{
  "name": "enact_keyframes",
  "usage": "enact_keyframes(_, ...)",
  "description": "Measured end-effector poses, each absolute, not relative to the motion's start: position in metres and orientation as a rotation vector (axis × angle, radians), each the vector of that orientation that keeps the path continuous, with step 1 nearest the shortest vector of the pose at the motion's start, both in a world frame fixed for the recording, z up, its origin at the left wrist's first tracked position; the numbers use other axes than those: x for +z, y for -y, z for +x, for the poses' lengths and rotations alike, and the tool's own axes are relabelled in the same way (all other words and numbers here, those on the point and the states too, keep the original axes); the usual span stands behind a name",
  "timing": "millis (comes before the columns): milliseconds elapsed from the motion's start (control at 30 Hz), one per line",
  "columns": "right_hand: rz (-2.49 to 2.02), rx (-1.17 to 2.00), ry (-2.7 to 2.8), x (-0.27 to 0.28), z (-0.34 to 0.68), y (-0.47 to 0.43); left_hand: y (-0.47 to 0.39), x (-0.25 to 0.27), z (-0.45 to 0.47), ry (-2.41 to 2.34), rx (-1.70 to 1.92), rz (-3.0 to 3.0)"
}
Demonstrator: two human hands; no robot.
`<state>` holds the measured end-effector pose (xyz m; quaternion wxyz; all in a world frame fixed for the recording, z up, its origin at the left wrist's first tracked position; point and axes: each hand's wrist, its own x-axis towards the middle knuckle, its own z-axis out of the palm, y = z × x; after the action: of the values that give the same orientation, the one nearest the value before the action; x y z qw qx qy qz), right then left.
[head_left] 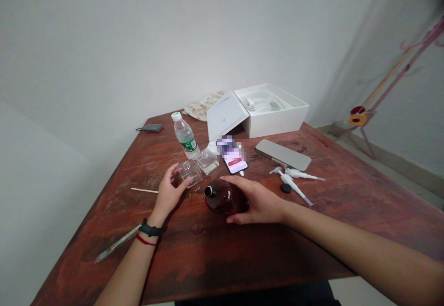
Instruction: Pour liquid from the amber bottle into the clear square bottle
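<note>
The right hand (262, 200) is wrapped around a dark brown glass bottle (223, 197) that lies tipped on its side on the reddish-brown wooden bench (347, 195), fingers closed over its body and its open neck pointing toward the left hand. The left hand (169, 192) rests just beside it, thumb and fingertips pinching a small clear square glass container (190, 172) that stands on the bench; the wrist carries a black band and a red string. A second clear square glass container (207, 161) sits touching or just behind the first one.

A thin wooden stick (144, 190) lies on the bench left of the left hand, and a long slim greenish rod (117, 244) lies near the left forearm, partly under it. Behind the glass containers stands a clear plastic water bottle with a green label and white cap (185, 136), leaning slightly. A smartphone with a lit screen (233, 159) lies just beyond the brown bottle. To its right are a flat grey oblong case (283, 154), two white plastic pump dispensers with long tubes (294, 181) and a small black round cap (286, 188) between them. An open white cardboard box (274, 114) with its lid propped up stands at the far edge of the bench, a patterned cloth (203, 106) lies behind it to the left, and a small dark grey device with a cable (152, 128) sits near the far left corner.
</note>
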<state>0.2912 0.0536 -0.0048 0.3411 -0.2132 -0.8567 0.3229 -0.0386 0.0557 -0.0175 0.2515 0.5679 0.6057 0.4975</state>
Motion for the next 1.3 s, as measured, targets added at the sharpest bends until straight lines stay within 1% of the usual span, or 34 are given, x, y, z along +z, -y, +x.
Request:
enact_keyframes(233,-0.560,0.840,2.220,-0.005,0.291,-0.053,-0.053,-0.004,-0.041,-1.463,1.434,1.326)
enact_keyframes(567,-0.568,0.855,2.232,-0.003,0.291,-0.052,-0.046,0.016,-0.039,-1.221,1.436,1.046)
enact_keyframes(1300,-0.571,0.855,2.208,-0.004,0.290,-0.051,-0.043,0.016,-0.037,-1.140,1.425,1.015)
